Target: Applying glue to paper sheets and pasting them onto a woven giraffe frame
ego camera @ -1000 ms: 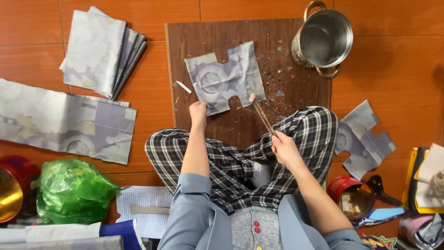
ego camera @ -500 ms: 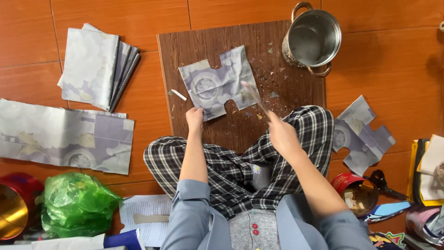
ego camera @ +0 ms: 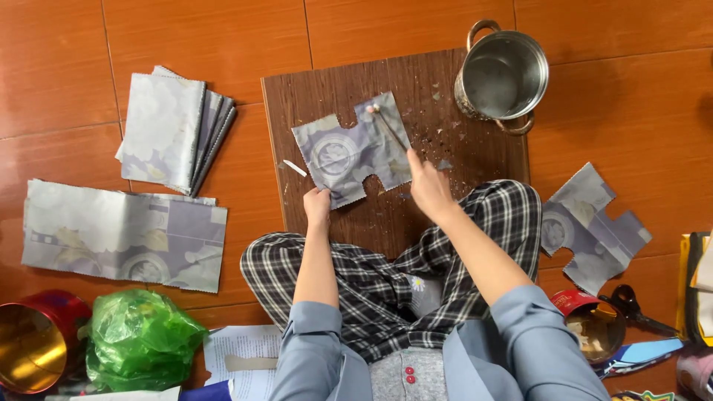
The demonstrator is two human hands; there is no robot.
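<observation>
cut piece (ego camera: pixel 349 152) on board (ego camera: pixel 334 82) | pot (ego camera: pixel 503 78) on board's right corner | folded stack (ego camera: pixel 172 126) left of board

The floor (ego camera: pixel 89 44) was laid in large reddish-brown glazed tiles, with thin dark grout lines running nearly straight up and across the view. Even, soft light fell over it, leaving a dull sheen on the tiles toward 11 o'clock and only a faint shadow toward 3 o'clock. A dark brown wooden board (ego camera: pixel 334 82) with visible grain lay flat on the tiles just above centre, toward 12 o'clock, its surface flecked with pale crumbs and scraps on its 2 o'clock side. No wall, window or furniture showed anywhere in the view.
</observation>
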